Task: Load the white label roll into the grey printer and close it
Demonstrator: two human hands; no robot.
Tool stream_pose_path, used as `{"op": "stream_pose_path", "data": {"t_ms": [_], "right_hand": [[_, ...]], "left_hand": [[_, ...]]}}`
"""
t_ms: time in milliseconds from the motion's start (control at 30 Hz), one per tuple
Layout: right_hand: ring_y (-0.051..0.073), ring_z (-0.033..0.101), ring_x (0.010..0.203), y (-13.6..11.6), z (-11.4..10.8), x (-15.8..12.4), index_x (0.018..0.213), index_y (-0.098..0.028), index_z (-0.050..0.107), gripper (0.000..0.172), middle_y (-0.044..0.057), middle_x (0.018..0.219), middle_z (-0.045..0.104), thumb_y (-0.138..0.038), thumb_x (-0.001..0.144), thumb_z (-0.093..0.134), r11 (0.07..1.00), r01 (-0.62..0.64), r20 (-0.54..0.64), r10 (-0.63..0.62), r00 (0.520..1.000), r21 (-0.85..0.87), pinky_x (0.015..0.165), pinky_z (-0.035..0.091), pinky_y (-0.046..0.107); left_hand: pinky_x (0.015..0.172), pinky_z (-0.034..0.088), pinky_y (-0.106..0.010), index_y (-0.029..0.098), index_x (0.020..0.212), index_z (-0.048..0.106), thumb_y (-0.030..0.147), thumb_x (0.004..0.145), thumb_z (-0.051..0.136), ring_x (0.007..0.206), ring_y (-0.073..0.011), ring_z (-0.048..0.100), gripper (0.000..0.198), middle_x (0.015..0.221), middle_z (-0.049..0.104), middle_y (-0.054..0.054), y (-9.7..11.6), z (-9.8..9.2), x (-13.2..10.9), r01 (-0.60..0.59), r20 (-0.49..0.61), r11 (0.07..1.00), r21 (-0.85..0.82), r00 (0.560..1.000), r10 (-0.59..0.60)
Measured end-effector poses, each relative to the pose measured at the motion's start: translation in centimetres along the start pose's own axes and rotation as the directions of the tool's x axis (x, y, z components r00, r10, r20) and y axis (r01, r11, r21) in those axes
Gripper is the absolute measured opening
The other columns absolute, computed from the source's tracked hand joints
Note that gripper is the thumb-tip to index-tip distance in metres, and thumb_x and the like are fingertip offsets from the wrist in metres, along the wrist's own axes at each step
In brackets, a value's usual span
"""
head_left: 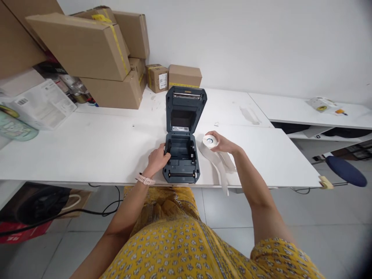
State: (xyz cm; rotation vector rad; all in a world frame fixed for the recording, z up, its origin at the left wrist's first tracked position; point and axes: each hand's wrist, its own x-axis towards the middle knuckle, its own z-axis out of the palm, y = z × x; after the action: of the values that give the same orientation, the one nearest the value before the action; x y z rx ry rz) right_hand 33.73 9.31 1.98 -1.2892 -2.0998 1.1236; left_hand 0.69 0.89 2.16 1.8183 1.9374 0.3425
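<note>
A dark grey label printer (181, 164) stands at the table's front edge with its lid (186, 106) swung up and its inner bay bare. My left hand (157, 158) is closed on the printer's left side wall, thumb over the rim. To the right of the printer, my right hand (221, 142) grips a white label roll (208, 142) by its right side. A loose strip of label paper (220, 166) trails from the roll, its end hanging past the table edge.
Cardboard boxes (113, 91) are stacked at the back left, with two smaller boxes (185, 76) beside them against the wall. A mint-green container (20, 128) and a white box (43, 102) stand far left. A blue stool seat (345, 171) is at the right. Black cables (112, 211) hang below the table.
</note>
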Motion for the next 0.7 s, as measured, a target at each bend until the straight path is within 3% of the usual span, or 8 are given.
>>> {"op": "stream_pose_path", "data": {"t_ms": [133,233,300,333,467,567,633,700], "right_hand": [[0.032,0.053,0.135,0.5,-1.9,-1.1,0.136,-0.025,0.052,0.075,0.013,0.147,0.057,-0.032,0.067,0.08,0.999,-0.019,0.079,0.015,0.997,0.05,0.11,0.044,0.05],[0.028,0.048,0.143,2.4,-5.1,-3.6,0.133,-0.028,0.059,0.056,0.011,0.149,0.058,-0.041,0.081,0.072,0.981,-0.033,-0.124,0.057,0.991,0.192,0.115,0.04,0.05],[0.03,0.051,0.141,4.1,-6.6,-5.3,0.118,-0.024,0.069,0.042,0.013,0.141,0.065,-0.04,0.079,0.073,0.965,-0.103,-0.255,0.165,0.953,0.24,0.117,0.036,0.052],[0.032,0.053,0.139,4.9,-6.9,-5.8,0.113,-0.023,0.072,0.04,0.014,0.138,0.066,-0.038,0.075,0.075,0.955,-0.153,-0.255,0.219,0.942,0.254,0.117,0.036,0.054],[0.03,0.061,0.127,6.4,-5.0,-6.2,0.119,-0.026,0.071,0.053,0.01,0.144,0.063,-0.032,0.067,0.08,0.933,-0.232,-0.049,0.255,0.966,0.277,0.105,0.048,0.049],[0.023,0.068,0.096,5.8,-2.9,-5.8,0.113,-0.022,0.072,0.047,0.01,0.128,0.071,-0.04,0.07,0.079,0.939,-0.228,0.012,0.233,0.973,0.258,0.089,0.055,0.043],[0.021,0.067,0.084,4.8,-2.5,-5.9,0.107,-0.021,0.071,0.044,0.009,0.11,0.076,-0.047,0.073,0.079,0.935,-0.182,-0.037,0.203,0.979,0.303,0.085,0.055,0.042],[0.023,0.069,0.087,3.0,-2.7,-6.5,0.109,-0.024,0.069,0.047,0.006,0.099,0.076,-0.055,0.074,0.079,0.921,-0.059,-0.152,0.126,0.98,0.384,0.088,0.054,0.043]], "left_hand": [[0.082,0.051,-0.038,0.017,0.144,0.05,0.025,0.087,0.045,0.097,-0.0311,0.071,0.058,0.097,0.075,-0.01,0.1,-0.1,-0.1,0.0,0.003,1.0,-0.007,1.0,0.0],[0.081,0.051,-0.038,0.015,0.145,0.049,0.027,0.087,0.045,0.094,-0.031,0.071,0.059,0.095,0.075,-0.01,0.2,-0.2,-0.1,-0.012,0.001,1.0,-0.018,1.0,0.012],[0.08,0.05,-0.038,0.015,0.144,0.05,0.026,0.087,0.045,0.092,-0.0306,0.071,0.059,0.092,0.074,-0.009,0.2,-0.2,-0.1,-0.017,0.003,1.0,-0.023,1.0,0.017],[0.08,0.05,-0.038,0.015,0.144,0.05,0.026,0.087,0.045,0.092,-0.0304,0.071,0.058,0.09,0.074,-0.009,0.2,-0.2,-0.1,-0.019,0.006,1.0,-0.024,1.0,0.019],[0.08,0.05,-0.038,0.016,0.143,0.051,0.026,0.087,0.045,0.09,-0.0302,0.07,0.057,0.087,0.074,-0.008,0.2,-0.2,-0.1,-0.02,0.008,1.0,-0.024,1.0,0.02],[0.08,0.05,-0.037,0.016,0.143,0.051,0.026,0.086,0.045,0.089,-0.029,0.07,0.057,0.085,0.073,-0.007,0.1,-0.1,-0.1,-0.022,-0.002,0.999,-0.035,1.0,0.022],[0.08,0.05,-0.036,0.016,0.143,0.05,0.026,0.087,0.046,0.088,-0.0285,0.07,0.058,0.085,0.073,-0.007,0.1,-0.1,0.0,-0.02,0.001,0.999,-0.049,1.0,0.02],[0.081,0.05,-0.036,0.016,0.144,0.05,0.025,0.086,0.046,0.089,-0.0282,0.07,0.058,0.086,0.073,-0.007,0.0,0.0,0.0,-0.014,0.008,0.998,-0.061,1.0,0.015]]}}
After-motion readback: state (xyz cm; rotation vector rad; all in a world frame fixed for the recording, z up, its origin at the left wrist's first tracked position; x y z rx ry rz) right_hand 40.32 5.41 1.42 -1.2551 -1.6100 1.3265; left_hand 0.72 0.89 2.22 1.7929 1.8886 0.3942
